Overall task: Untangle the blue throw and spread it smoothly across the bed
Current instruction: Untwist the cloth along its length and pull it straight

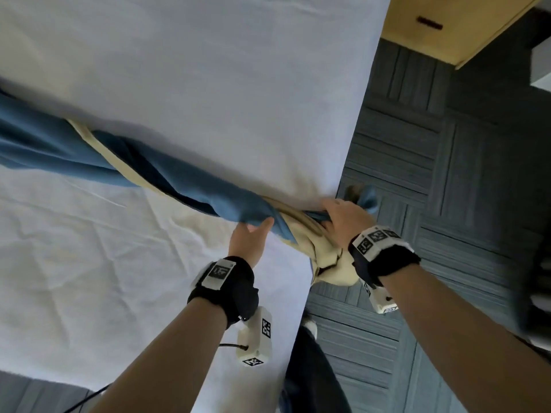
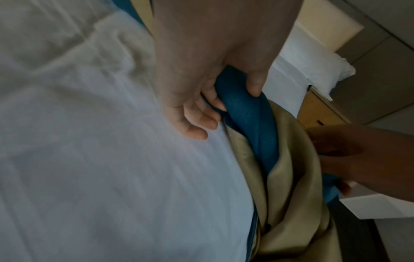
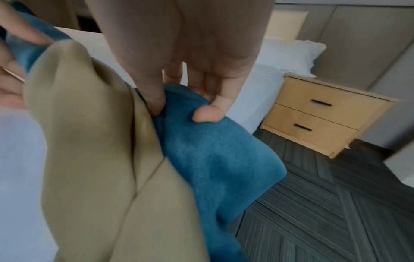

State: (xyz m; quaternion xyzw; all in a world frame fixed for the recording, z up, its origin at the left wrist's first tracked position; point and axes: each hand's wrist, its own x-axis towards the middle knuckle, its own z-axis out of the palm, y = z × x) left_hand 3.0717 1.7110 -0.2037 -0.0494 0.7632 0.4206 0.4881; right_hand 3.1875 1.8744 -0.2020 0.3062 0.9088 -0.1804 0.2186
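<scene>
The blue throw, with a beige lining, lies twisted like a rope across the white bed, from the left edge to the bed's right side. My left hand grips a blue fold near that side, thumb and fingers curled round it. My right hand pinches the throw's end at the bed's edge, where blue and beige cloth hang over the floor. The left hand's fingers show at the far left of the right wrist view.
A wooden nightstand with two drawers stands beyond on the grey striped carpet. A second bed with a white pillow sits beside it. My leg is close against the bed's side. The white sheet is creased.
</scene>
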